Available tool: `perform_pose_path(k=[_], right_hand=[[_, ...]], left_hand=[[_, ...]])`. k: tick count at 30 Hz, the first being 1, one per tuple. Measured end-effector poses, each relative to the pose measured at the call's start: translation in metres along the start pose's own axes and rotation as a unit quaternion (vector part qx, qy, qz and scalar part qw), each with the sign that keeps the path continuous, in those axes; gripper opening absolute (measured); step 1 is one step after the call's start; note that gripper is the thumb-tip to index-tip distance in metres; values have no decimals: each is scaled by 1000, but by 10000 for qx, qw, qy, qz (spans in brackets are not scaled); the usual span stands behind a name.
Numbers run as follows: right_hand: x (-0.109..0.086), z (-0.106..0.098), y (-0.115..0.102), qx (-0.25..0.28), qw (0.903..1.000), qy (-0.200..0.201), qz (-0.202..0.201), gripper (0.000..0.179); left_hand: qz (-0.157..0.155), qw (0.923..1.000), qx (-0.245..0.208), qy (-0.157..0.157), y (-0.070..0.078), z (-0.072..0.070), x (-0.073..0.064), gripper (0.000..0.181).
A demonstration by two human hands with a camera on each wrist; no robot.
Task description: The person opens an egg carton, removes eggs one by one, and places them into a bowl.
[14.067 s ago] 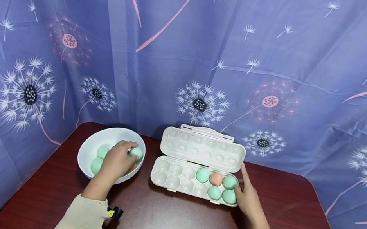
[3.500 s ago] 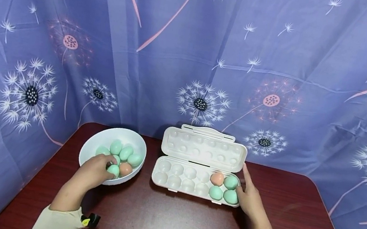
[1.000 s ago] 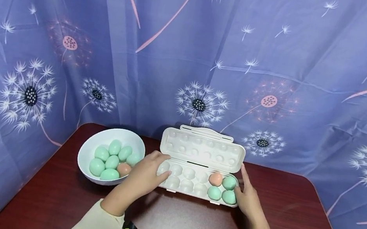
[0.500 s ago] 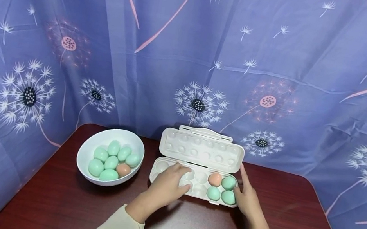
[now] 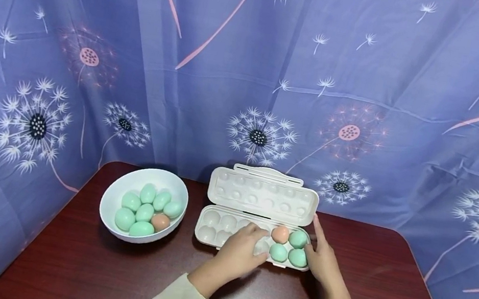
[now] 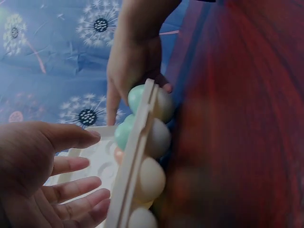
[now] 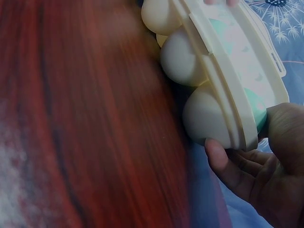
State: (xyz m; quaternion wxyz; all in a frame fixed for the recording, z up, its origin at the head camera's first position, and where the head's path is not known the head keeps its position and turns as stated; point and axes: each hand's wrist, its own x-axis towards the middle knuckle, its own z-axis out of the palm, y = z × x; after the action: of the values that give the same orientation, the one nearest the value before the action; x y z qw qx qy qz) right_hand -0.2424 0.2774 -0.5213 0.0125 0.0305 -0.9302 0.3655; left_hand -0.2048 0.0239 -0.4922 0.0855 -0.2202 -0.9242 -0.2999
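Note:
The white egg carton (image 5: pixel 208 237) stands with its lid (image 5: pixel 260 196) raised. At its right end sit a brown egg (image 5: pixel 280 234) and three green eggs, among them one in the front corner (image 5: pixel 298 257). My left hand (image 5: pixel 240 253) hovers over the middle cups, holding nothing; in the left wrist view its thumb and fingers are spread beside the carton. My right hand (image 5: pixel 327 261) grips the carton's right end. In the right wrist view its thumb (image 7: pixel 217 154) presses on the end cup from below, while some of its fingers go out of sight behind the carton.
Left of the carton stands a white bowl (image 5: pixel 110 205) with several green eggs (image 5: pixel 145 213) and one brown egg (image 5: pixel 160 221). A dark red wooden table (image 5: pixel 77 270) carries everything. Right behind it hangs a blue dandelion-print curtain (image 5: pixel 207 114).
The green egg left of the brown one has left the carton since the oldest frame; the bowl shows more eggs. My left hand has moved right from the bowl over the carton. My right hand stays put.

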Motion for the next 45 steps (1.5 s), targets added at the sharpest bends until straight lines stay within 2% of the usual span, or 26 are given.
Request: perform_pose_path(k=[13, 18, 23, 33, 39, 45], right_hand=[[-1, 1, -1, 1, 10000, 11, -40, 83], [-3, 1, -2, 57, 9999, 41, -74, 83], [-3, 1, -2, 44, 9999, 91, -131, 82], [-2, 0, -2, 43, 10000, 42, -78, 83], [-1, -2, -3, 47, 9999, 34, -82, 83], [-2, -2, -3, 64, 10000, 33, -60, 83]], left_hand=[[58, 10000, 21, -32, 10, 32, 9, 47], [115, 9999, 93, 88, 14, 41, 11, 48], [43, 9999, 159, 7, 17, 48, 13, 48], [65, 9996, 228, 168, 20, 54, 16, 40], [-29, 9998, 121, 131, 20, 53, 18, 40], [-36, 9996, 238, 177, 20, 51, 19, 43]])
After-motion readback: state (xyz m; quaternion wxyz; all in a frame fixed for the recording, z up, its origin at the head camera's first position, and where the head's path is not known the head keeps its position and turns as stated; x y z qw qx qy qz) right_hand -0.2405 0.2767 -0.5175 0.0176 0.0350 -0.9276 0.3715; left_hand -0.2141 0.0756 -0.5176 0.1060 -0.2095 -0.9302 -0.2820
